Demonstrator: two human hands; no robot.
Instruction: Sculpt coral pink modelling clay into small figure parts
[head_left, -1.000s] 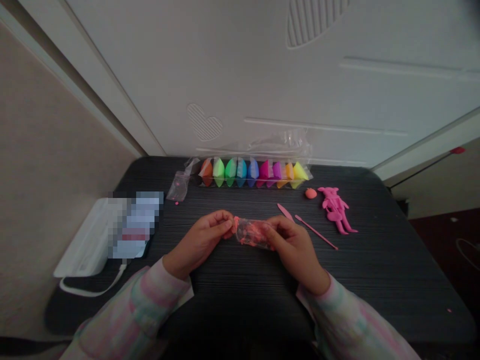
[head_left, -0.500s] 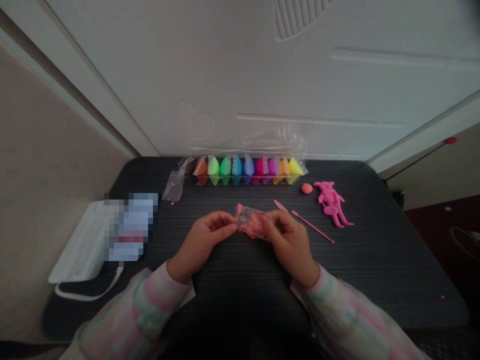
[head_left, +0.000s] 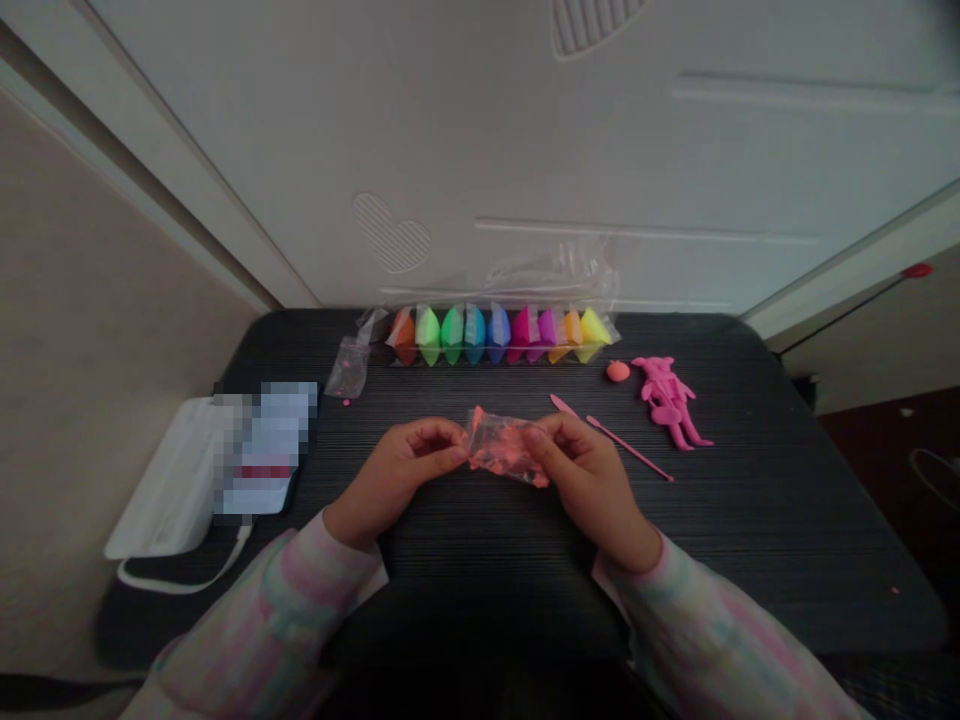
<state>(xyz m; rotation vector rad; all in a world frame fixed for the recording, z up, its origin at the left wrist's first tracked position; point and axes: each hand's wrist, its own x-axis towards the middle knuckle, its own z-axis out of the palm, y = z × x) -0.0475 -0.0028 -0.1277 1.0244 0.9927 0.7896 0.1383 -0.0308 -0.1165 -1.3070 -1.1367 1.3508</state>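
Observation:
A small clear plastic bag [head_left: 504, 446] with orange-red modelling clay stuck inside is stretched between my two hands over the table. My left hand [head_left: 405, 465] pinches its left edge between thumb and fingertips. At the other end my right hand [head_left: 589, 470] grips the bag, thumb on top and fingers partly hidden behind. Close beyond the right hand lie a pink clay knife [head_left: 564, 405] and a thin pink modelling stick [head_left: 631, 449]. A small orange clay ball [head_left: 618, 371] sits farther back, beside a pink clay figure [head_left: 666, 400] with limbs and ears.
Along the back of the dark table [head_left: 480, 590] stands a row of bagged coloured clay [head_left: 499, 335]. An opened clear bag [head_left: 348, 368] lies to its left. At the left are a phone [head_left: 274, 450], a white box-like device [head_left: 169, 480] and a white cable [head_left: 187, 585].
My right hand has shifted slightly right on the bag, and more of the bag shows between the hands. The whole view has moved a little.

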